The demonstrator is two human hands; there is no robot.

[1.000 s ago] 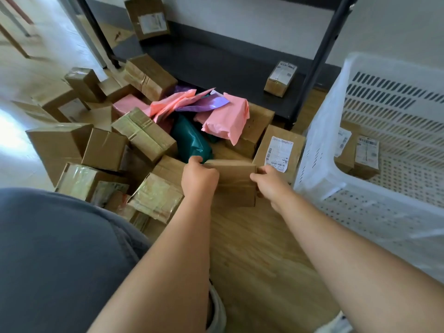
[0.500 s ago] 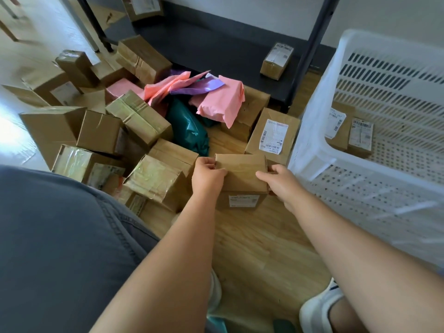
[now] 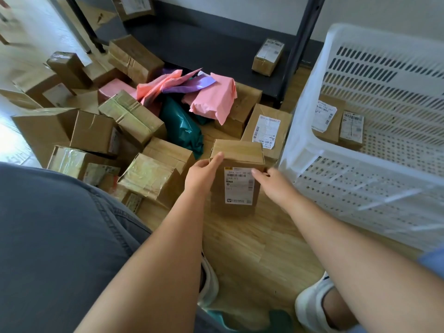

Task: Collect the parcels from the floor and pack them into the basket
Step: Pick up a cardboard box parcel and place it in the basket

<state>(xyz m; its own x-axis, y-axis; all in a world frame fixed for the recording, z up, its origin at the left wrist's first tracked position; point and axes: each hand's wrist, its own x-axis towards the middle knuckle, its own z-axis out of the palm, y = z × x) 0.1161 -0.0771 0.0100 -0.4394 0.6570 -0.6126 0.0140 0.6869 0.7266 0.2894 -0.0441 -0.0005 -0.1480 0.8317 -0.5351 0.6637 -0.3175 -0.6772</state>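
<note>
Wide wooden floor (image 3: 252, 239) underfoot, and a grey trouser leg (image 3: 60, 236) fills the lower left. On the right sits the white basket (image 3: 310, 152), slotted walls all round, with two labelled parcels (image 3: 352, 129) lying side by side on its bottom near the far wall. Behind is a dark shelf (image 3: 204, 44), with one small carton (image 3: 268, 56) on its lowest board. The pile of parcels (image 3: 129, 116) sprawls across the left and middle: taped brown boxes, a pink mailer (image 3: 213, 99), a green mailer (image 3: 180, 123), and a labelled carton (image 3: 266, 131) leaning just beside the basket's near corner. And here is the action. A brown box (image 3: 237, 152) stands upright between the pile and the basket, label facing the camera. The left hand (image 3: 200, 175) grips its left side, thumb up on the top edge. The right hand (image 3: 276, 185) grips the right side, thumb across the label. Whether the box's bottom touches the floor cannot be told. A white shoe (image 3: 312, 306) shows at the bottom right.
</note>
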